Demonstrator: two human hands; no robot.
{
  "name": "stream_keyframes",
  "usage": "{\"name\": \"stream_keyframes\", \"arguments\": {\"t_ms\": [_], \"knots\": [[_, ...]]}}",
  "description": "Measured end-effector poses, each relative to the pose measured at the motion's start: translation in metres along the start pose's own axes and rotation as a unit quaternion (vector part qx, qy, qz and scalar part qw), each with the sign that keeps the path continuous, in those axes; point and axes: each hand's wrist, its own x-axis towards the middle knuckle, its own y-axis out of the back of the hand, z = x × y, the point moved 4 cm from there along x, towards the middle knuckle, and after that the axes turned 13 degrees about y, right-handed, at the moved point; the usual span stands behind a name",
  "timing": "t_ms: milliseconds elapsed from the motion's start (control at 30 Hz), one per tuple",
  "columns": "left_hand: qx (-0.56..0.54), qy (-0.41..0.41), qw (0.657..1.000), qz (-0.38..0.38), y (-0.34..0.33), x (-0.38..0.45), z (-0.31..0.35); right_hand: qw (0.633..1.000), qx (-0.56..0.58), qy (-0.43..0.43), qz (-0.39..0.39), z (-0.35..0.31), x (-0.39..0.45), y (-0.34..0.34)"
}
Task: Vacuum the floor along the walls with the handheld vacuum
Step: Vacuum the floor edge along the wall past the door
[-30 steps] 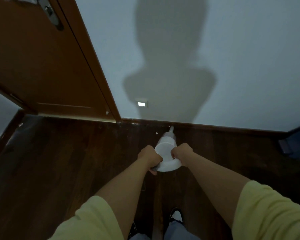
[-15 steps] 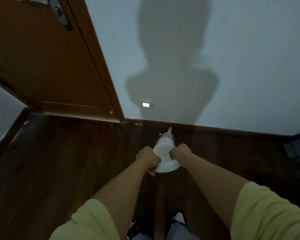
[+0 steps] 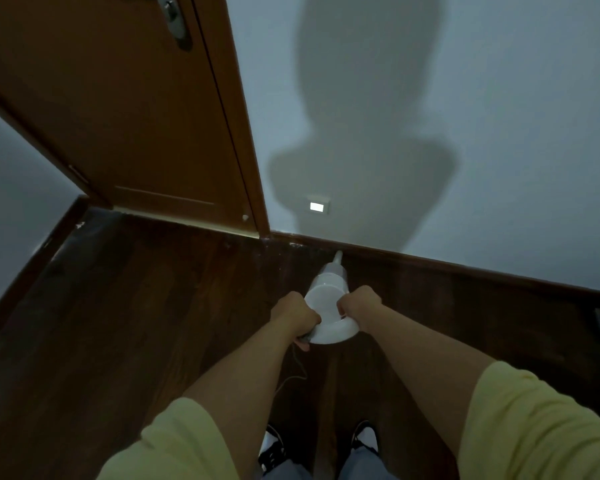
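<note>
We grip a white handheld vacuum with both fists, left hand and right hand clenched on either side. Its narrow nozzle points at the dark floor beside the baseboard, near the wooden door.

Dim, bluish cast. Light source behind the person: big soft shadow on the wall. Small wall light blown out. Wide-angle bends edges; slightly soft overall.
</note>
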Motion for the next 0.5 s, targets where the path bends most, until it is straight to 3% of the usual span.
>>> {"name": "stream_keyframes", "arguments": {"t_ms": [500], "knots": [[-0.025,0.018,0.999,0.014,0.053,0.017,-0.042,1.000,-0.027,0.013,-0.008,-0.050,0.002,-0.052]]}}
